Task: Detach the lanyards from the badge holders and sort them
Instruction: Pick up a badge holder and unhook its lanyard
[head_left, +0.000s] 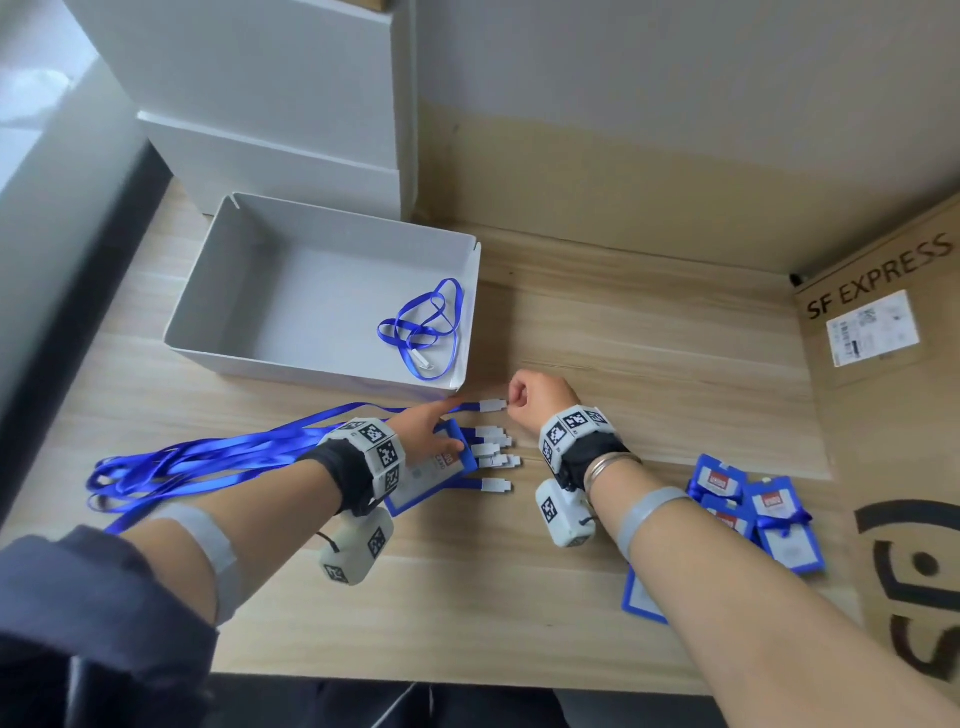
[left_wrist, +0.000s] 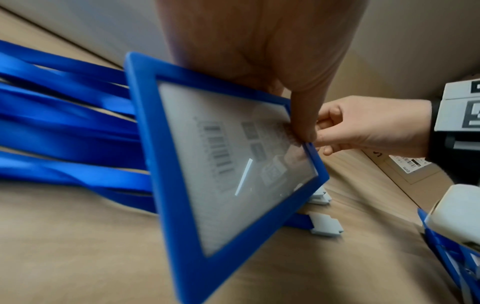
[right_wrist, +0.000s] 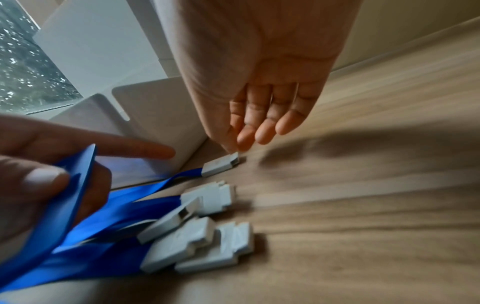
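Observation:
My left hand (head_left: 439, 431) grips a blue badge holder (head_left: 441, 473) by its top edge, thumb on the clear window (left_wrist: 233, 164), index finger pointing at the box. My right hand (head_left: 513, 400) pinches the white clip (head_left: 492, 405) of one blue lanyard, low over the table; the right wrist view shows its fingertips (right_wrist: 233, 148) on the end of that clip (right_wrist: 221, 164). Several more blue lanyards (head_left: 208, 457) lie spread to the left, their white clips (head_left: 496, 452) bunched between my hands. One detached lanyard (head_left: 426, 327) lies in the white box (head_left: 311, 371).
Several blue badge holders (head_left: 753, 514) are piled at the right, by my right forearm. A cardboard box marked SF EXPRESS (head_left: 883, 364) stands at the right edge. White stacked boxes (head_left: 270, 104) rise behind the open box. The wooden table (head_left: 649, 322) runs back to the wall.

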